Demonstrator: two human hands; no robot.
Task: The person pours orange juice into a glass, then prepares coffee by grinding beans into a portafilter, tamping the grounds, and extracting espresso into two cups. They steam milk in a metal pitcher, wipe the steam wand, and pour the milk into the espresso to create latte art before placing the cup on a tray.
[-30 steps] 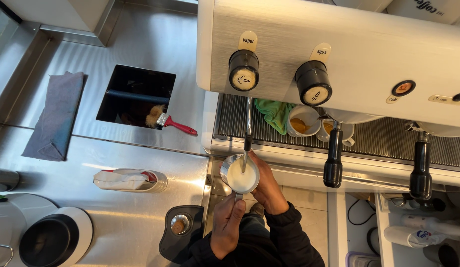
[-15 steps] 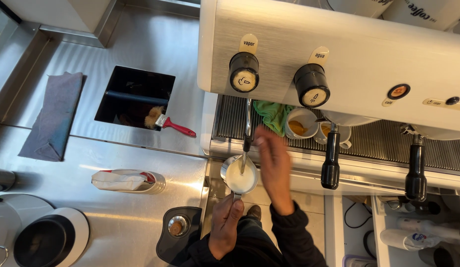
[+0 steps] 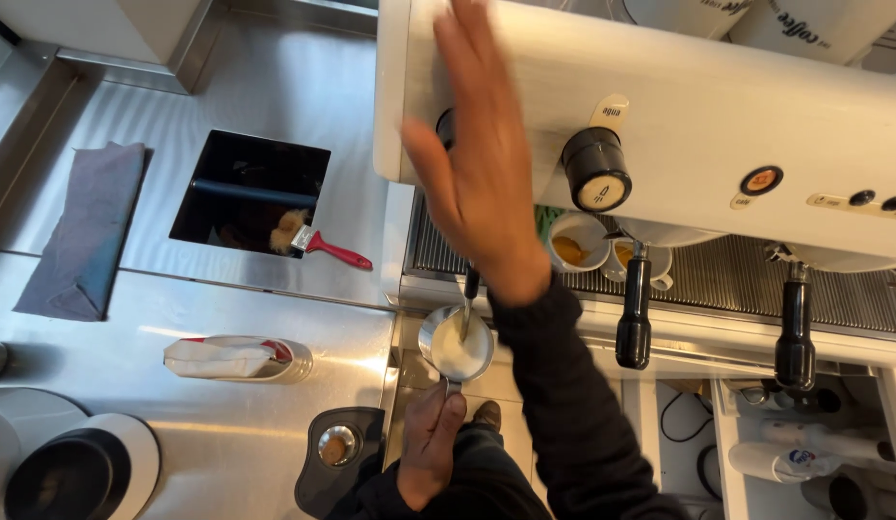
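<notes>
My left hand point(image 3: 427, 445) grips the handle of a small steel milk jug point(image 3: 456, 345), which holds white milk below the steam wand point(image 3: 468, 299) of a cream-coloured espresso machine point(image 3: 718, 106). The wand's tip dips into the milk. My right hand point(image 3: 479, 164) is raised with its fingers spread, in front of the machine's left black knob, which it hides. It holds nothing. A second black knob point(image 3: 596, 169) shows just to the right of it.
Two black portafilter handles point(image 3: 634, 310) point(image 3: 794, 327) hang from the machine above the drip grille, with cups point(image 3: 574, 246) behind. On the steel counter lie a knock-out hole with a red-handled brush point(image 3: 325, 247), a grey cloth point(image 3: 82, 231), a tamping mat point(image 3: 334, 453) and a folded cloth holder point(image 3: 236, 358).
My right hand has left the jug's side and risen up to the machine's left knob, fingers spread. The left hand keeps hold of the jug under the wand.
</notes>
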